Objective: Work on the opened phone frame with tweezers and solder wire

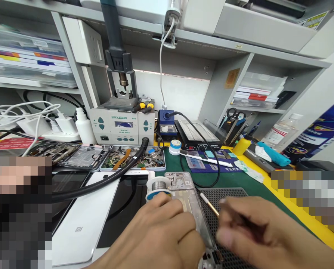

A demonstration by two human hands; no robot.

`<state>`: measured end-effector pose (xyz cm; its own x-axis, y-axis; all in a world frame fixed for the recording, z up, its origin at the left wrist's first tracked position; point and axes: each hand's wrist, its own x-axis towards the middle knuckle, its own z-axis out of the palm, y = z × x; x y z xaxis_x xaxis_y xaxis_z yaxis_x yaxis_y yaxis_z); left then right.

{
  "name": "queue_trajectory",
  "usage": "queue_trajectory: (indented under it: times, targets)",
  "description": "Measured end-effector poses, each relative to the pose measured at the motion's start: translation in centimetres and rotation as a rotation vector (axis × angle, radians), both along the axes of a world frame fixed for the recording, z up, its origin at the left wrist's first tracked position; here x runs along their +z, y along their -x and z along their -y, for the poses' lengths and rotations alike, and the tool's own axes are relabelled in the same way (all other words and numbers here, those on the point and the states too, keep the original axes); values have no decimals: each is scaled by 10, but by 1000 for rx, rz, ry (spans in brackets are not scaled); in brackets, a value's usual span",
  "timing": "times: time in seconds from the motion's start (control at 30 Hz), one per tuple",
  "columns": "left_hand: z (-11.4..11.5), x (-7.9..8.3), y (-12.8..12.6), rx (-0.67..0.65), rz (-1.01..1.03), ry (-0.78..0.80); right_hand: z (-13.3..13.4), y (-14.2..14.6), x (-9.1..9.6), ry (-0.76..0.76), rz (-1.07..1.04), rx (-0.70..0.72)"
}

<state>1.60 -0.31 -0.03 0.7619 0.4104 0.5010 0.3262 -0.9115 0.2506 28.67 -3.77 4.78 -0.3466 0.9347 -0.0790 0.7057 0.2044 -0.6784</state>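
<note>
At the desk [234, 178], the person's left hand [161, 231] lay over the near half of an opened phone frame [183, 188], fingers curled down on it and thumb along its edge, pinning it to the black mesh mat [231, 194]. The right hand [256, 231], blurred, was closed around a thin tool [207, 200] whose pale tip pointed at the frame's right side, just beside it. The 2 hands sat near each other with the frame between them. 1 spool of solder [158, 185] stood touching the frame's far left corner.

The frame looked light, thin and stiff, all metal rim and exposed parts, so I judged it fragile in the middle and best held by its long edges, as the left hand did. The tool seemed feather-light, wanting a pencil grip near the tip.
</note>
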Motion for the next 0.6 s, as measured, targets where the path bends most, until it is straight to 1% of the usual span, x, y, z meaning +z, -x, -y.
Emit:
queue_trajectory:
  times: [0.07, 0.1, 0.17, 0.27, 0.37, 0.47, 0.53, 0.6]
  targets:
    - [-1, 4, -1, -8, 32, -2, -4, -3, 1, -97, -163, -32]
    - [-1, 6, -2, -11, 48, -2, -5, -5, 0, -153, -212, -44]
    - [-2, 10, -3, -8, 72, 8, -7, -8, -3, -250, -214, -65]
    - [-2, 12, -4, 10, 90, 34, -9, -5, -5, -358, -139, -117]
    - [-1, 11, -3, 20, 103, 63, -12, 6, 1, -378, -149, -173]
    - [0, 10, -5, 43, 156, 86, -20, 17, 9, -364, -197, -191]
    - [-2, 10, -6, 45, 203, 92, -23, 19, 13, -339, -231, -198]
    - [-5, 10, -8, 27, 246, 73, -25, 13, 12, -306, -269, -208]
